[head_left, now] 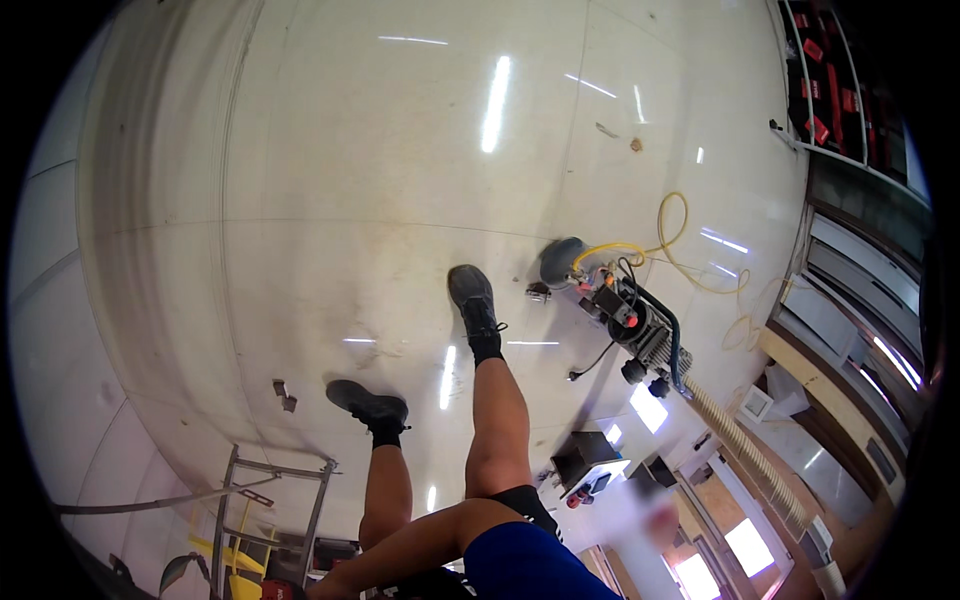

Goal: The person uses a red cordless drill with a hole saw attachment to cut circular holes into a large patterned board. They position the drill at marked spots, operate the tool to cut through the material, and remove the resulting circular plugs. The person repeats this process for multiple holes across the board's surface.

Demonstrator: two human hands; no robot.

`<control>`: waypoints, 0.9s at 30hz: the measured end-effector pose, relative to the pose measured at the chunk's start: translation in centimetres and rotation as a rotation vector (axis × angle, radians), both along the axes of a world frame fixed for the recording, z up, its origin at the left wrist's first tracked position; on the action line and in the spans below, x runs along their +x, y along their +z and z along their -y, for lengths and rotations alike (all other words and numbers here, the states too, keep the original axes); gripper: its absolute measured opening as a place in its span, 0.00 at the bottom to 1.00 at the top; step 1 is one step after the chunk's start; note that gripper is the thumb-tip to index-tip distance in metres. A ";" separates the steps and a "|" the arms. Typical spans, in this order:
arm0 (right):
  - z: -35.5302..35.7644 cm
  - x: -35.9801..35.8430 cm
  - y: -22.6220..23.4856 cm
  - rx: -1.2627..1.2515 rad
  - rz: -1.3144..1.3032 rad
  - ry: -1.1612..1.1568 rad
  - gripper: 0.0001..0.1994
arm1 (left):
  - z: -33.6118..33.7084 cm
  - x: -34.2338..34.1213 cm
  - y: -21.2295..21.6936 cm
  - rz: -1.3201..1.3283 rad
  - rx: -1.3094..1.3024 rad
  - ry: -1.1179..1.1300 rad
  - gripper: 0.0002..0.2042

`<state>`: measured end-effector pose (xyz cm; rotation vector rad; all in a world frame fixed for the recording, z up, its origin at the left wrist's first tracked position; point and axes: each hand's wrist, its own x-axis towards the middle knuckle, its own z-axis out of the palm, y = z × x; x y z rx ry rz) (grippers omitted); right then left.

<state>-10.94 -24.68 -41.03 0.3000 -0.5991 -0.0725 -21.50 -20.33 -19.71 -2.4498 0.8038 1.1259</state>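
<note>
A bare forearm (pixel 425 545), which looks like my right one, comes from a blue sleeve (pixel 530 565) and runs down to the left across my legs. My right hand (pixel 322 591) is mostly cut off by the lower edge, and its fingers do not show. Right beside it is a small part of a red and dark thing (pixel 280 590); whether the hand holds it cannot be told. My left hand is out of the picture. Below me are my two black shoes, the right shoe (pixel 472 295) farther forward than the left shoe (pixel 370 402), on the pale, shiny floor (pixel 380 150).
To the right, an air compressor (pixel 635 325) stands with a yellow hose (pixel 690 285) coiled behind it. A beige ribbed hose (pixel 745 455) leads to the lower right. Metal frame legs (pixel 228 510) stand at lower left, and a shelf rack (pixel 850 80) at far right. Small dark pieces (pixel 285 395) lie left.
</note>
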 end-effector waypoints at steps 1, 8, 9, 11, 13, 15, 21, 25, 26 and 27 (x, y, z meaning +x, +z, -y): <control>-1.0 -0.1 0.1 0.008 0.005 0.033 0.10 | -0.2 -0.4 -0.2 0.029 0.014 -0.033 0.17; -3.3 -0.7 0.8 0.086 0.184 0.051 0.11 | -2.2 0.4 -0.2 -0.031 0.042 0.152 0.21; -3.2 -0.9 0.9 0.071 0.165 0.024 0.11 | -2.4 0.7 -0.2 -0.043 0.047 0.159 0.21; -2.9 -1.5 1.0 0.040 0.054 0.078 0.16 | -2.9 1.5 -0.1 -0.065 0.021 0.161 0.21; -2.3 -1.9 0.9 0.034 -0.011 0.113 0.18 | -3.2 2.1 -0.2 -0.074 -0.016 0.120 0.21; -2.5 -1.9 0.6 0.041 -0.030 0.113 0.19 | -2.8 1.8 -0.6 -0.075 -0.066 0.038 0.20; -2.7 -1.7 -0.4 0.032 -0.057 0.092 0.22 | -1.5 1.3 -1.1 -0.032 -0.034 0.088 0.20; -3.0 -2.3 0.9 0.001 -0.028 0.085 0.24 | -1.6 0.4 0.4 0.040 -0.007 0.142 0.19; -2.9 -2.2 1.5 -0.007 -0.003 0.080 0.25 | -1.8 0.0 1.1 0.075 -0.003 0.164 0.19; -2.9 -2.9 0.8 -0.014 0.002 0.075 0.25 | -2.1 -0.7 0.9 0.092 0.003 0.195 0.19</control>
